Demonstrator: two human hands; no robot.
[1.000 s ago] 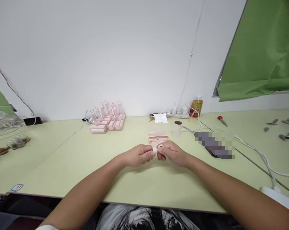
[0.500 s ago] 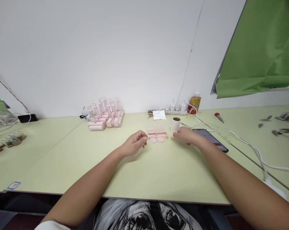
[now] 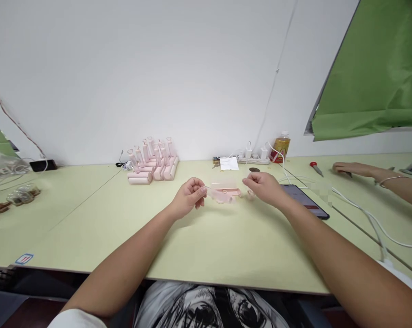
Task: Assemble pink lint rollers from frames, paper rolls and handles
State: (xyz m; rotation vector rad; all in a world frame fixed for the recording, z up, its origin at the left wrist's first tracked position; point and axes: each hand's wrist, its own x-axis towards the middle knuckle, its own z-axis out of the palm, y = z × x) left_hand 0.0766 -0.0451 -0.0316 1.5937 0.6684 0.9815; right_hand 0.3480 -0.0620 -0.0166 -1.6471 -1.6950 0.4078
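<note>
My left hand [image 3: 189,197] is closed, with thumb and fingertips pinching one end of a clear, pinkish plastic piece [image 3: 219,196]. The piece stretches to the right, in front of an open pink case [image 3: 233,192] with a clear lid, and is blurred. My right hand [image 3: 265,186] is closed in a pinch to the right of the case; whatever is between its fingertips cannot be made out. Below those fingers a small pinkish round shape [image 3: 251,195] shows, blurred. Just behind the hand is the dark mouth of a tube [image 3: 254,170], its body mostly hidden.
Several pink cases [image 3: 139,178] with upright clear tubes stand by the wall. A phone [image 3: 306,201] and white cables [image 3: 361,212] lie right. Behind are a white paper [image 3: 229,163], power strip [image 3: 253,160] and bottle [image 3: 281,146]. Another person's hand [image 3: 354,169] rests at far right.
My left hand has raised the clear plastic piece and swung it right, before the case. My right hand has risen slightly and now covers most of the tube. Another person's hand has appeared at right.
</note>
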